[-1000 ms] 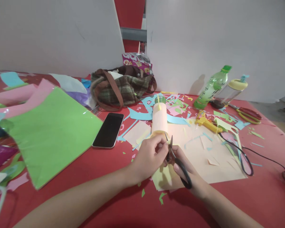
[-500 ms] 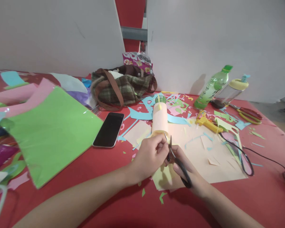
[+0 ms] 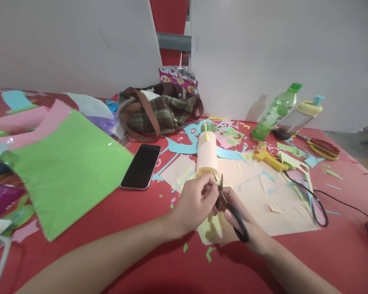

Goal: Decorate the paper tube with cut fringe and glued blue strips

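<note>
My right hand [image 3: 248, 228] grips black-handled scissors [image 3: 231, 208], whose blades point up and away from me with a small gap between them. Just left of the blades my left hand [image 3: 194, 201] is closed in a pinch on a small piece of paper that I cannot see clearly. Under both hands lies a pale yellow sheet [image 3: 213, 228]. A bottle wrapped in peach paper [image 3: 206, 152], with a green cap, lies just beyond my fingers.
A black phone [image 3: 141, 166] and green paper in plastic [image 3: 64, 171] lie to the left on the red table [image 3: 141, 208]. A plaid bag [image 3: 159, 112] sits at the back. A yellow glue gun [image 3: 268, 157] with black cord [image 3: 319, 204], two bottles [image 3: 276, 112] and red scissors [image 3: 320, 147] are to the right. Paper scraps are scattered about.
</note>
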`<action>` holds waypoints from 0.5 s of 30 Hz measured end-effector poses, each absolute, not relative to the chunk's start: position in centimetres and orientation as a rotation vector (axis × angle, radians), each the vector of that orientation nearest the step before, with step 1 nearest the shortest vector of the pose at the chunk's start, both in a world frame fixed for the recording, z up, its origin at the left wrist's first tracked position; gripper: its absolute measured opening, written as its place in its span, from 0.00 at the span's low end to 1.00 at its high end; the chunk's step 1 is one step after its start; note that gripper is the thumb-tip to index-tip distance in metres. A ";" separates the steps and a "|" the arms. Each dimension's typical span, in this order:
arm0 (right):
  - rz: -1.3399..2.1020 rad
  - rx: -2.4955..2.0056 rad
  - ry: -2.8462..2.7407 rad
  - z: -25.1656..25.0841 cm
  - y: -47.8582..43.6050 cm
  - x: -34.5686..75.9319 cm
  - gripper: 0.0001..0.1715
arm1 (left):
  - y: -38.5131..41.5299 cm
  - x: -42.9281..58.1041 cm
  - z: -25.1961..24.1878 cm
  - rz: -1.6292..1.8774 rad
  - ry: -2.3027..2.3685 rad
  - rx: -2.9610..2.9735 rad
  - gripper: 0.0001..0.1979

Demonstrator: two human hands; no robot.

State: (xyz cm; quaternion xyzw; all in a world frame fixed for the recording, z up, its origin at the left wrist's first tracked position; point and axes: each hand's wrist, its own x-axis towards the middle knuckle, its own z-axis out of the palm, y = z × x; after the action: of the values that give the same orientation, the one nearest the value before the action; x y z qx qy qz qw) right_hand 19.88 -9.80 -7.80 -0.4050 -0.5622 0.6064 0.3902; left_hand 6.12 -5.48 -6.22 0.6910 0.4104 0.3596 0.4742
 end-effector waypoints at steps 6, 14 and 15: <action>1.513 -1.057 -1.444 -7.8 -9.8 19.9 0.17 | -5.5 6.1 -6.2 0.887 0.991 1.681 0.09; 1.460 -1.089 -1.479 -8.2 -10.0 19.9 0.18 | -5.6 6.2 -6.2 0.914 0.981 1.666 0.09; 1.456 -1.087 -1.480 -8.2 -10.0 19.8 0.18 | -5.7 6.2 -6.2 0.915 0.978 1.664 0.09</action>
State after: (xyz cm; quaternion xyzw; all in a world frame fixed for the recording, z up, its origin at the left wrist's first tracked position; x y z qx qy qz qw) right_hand 19.85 -10.02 -8.19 -0.4274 -0.5817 0.5726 0.3886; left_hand 6.17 -5.66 -6.24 0.6826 0.4013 0.3755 0.4818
